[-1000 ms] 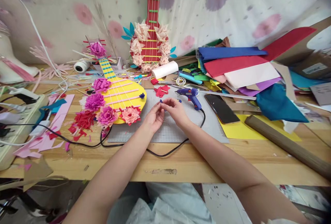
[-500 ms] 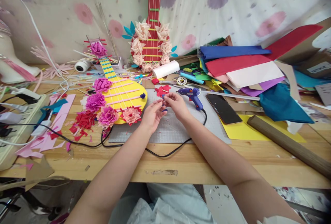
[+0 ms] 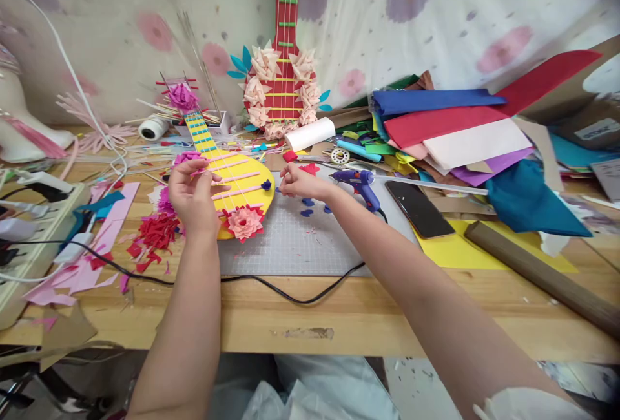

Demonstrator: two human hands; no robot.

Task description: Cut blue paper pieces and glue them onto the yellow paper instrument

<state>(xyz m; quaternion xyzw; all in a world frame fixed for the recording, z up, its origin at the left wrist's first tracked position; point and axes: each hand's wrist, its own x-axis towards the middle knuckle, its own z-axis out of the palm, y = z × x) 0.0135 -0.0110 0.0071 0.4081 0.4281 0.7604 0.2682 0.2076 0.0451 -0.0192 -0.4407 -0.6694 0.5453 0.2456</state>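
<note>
My left hand [image 3: 194, 195] is over the left side of a yellow paper guitar [image 3: 249, 174], its fingers curled in toward the thumb. Whatever it may hold is hidden. At the guitar's right edge, my right hand [image 3: 304, 182] pinches a small blue paper petal [image 3: 278, 191]. Close by, a small dark blue paper flower [image 3: 266, 184] sits on the yellow body. Several loose blue petals [image 3: 307, 202] lie on the grey cutting mat [image 3: 290, 252] below my right hand. Pink and purple paper flowers [image 3: 245, 222] line the guitar's lower and left side.
A blue glue gun [image 3: 357, 182] lies right of my right hand, its black cord [image 3: 290, 291] looping across the front. Beyond it are a phone [image 3: 419, 208] and stacked coloured paper [image 3: 445, 124]. A red paper guitar [image 3: 285, 90] stands behind. Red scraps [image 3: 157, 234] and a power strip [image 3: 43, 258] lie left.
My hands were together over the mat and have parted. The left moved left over the guitar; the right shifted slightly left to its edge. Loose blue petals on the mat now show.
</note>
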